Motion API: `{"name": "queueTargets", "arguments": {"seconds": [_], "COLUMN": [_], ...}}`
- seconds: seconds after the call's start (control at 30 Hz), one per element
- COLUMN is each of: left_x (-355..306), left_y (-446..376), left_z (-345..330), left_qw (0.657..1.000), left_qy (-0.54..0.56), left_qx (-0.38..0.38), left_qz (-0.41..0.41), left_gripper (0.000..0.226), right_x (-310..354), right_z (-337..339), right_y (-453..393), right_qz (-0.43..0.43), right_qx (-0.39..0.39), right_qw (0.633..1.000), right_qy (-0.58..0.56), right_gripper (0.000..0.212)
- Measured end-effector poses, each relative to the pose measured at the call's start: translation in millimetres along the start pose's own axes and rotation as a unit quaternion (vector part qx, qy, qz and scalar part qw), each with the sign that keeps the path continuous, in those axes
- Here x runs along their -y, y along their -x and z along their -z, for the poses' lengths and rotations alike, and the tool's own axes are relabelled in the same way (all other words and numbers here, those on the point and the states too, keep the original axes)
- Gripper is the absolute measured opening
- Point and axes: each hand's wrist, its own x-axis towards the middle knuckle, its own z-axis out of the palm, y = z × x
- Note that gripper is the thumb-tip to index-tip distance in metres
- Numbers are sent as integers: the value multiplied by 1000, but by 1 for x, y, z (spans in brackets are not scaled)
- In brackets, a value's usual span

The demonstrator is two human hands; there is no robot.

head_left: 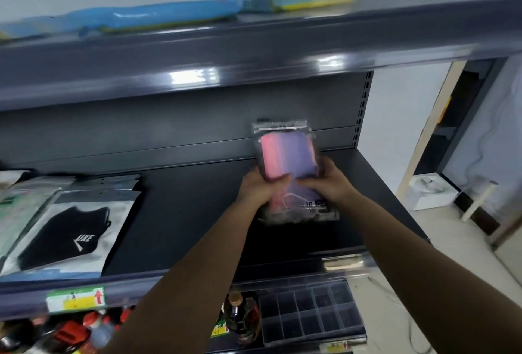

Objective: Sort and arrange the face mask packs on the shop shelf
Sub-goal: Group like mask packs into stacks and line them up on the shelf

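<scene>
Both hands grip one clear pack of masks, pink on its left half and purple on its right. Left hand wraps the pack's lower left side, thumb lying across the front. Right hand closes on the lower right side, fingers behind, thumb in front. The pack stands nearly upright between the two hands, its top edge rising above them towards the shelf's back panel, its bottom edge with a small label reading "10" hanging below the hands. Cannot tell whether the bottom edge touches the shelf.

The pack sits over the right part of the dark grey shelf; the board around it is bare. Well apart, at the left end of that shelf, lies a flat pile of packs, the top one holding a black mask. Greenish packs overlap just beside it, blurred.

Upper shelf: blue packs lying flat. Lower shelf: a dark bottle beside a divided tray.
</scene>
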Motion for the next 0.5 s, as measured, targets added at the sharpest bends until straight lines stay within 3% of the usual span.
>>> {"name": "queueTargets", "arguments": {"seconds": [0.07,0.13,0.23,0.3,0.4,0.5], "left_x": [5,4,1,4,5,10], "left_y": [-3,-2,-2,-5,6,26], "left_z": [-9,-14,-19,-20,-13,-12], "left_qw": [1000,999,998,999,998,996], "left_qy": [-12,-23,-50,-22,9,74], "left_qx": [18,20,-3,-25,-51,-36], "left_qz": [23,37,34,20,-25,-20], "left_gripper": [39,40,86,97,83,49], "right_x": [-6,-8,-1,4,7,-1], "right_z": [2,4,6,9,14,11], "right_y": [-1,-1,0,6,25,46], "right_qz": [-26,-55,-47,-6,115,203], "right_qx": [-15,-15,-4,-4,-13,50], "right_qw": [997,991,983,970,931,838], "right_qy": [67,119,178,244,346,503], "right_gripper": [31,41,47,67,99,101]}}
